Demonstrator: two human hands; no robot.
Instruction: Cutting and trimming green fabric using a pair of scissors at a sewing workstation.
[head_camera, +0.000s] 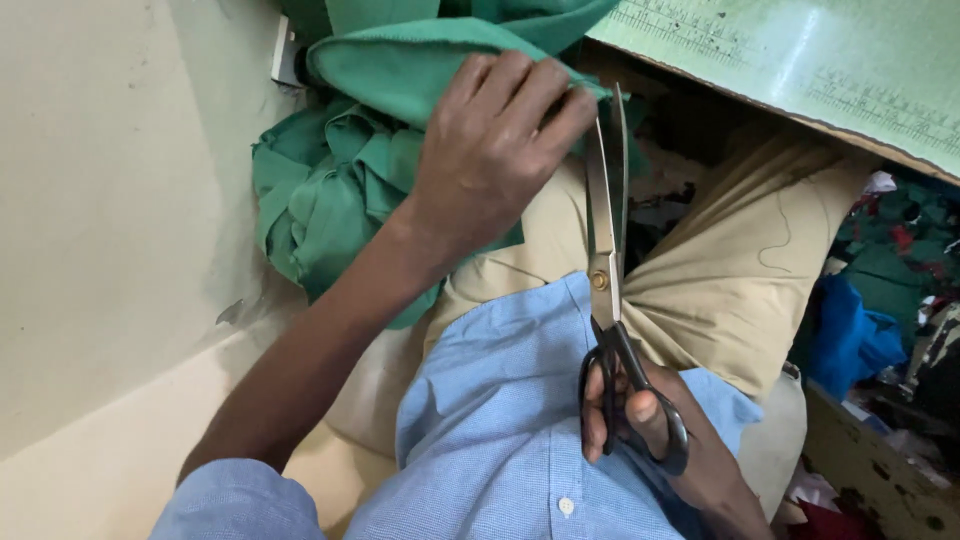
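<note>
My left hand grips a folded piece of green cloth and holds its edge out toward the right. My right hand holds large scissors by their black handles, low over my lap. The steel blades point up and away from me, slightly apart, with their tips right beside the cloth edge at my left fingertips. More green cloth lies bunched at my left side.
I sit in a blue shirt and tan trousers. A green cutting board with ruler marks is at the upper right. Blue and dark green fabric scraps pile on the right. A pale wall is on the left.
</note>
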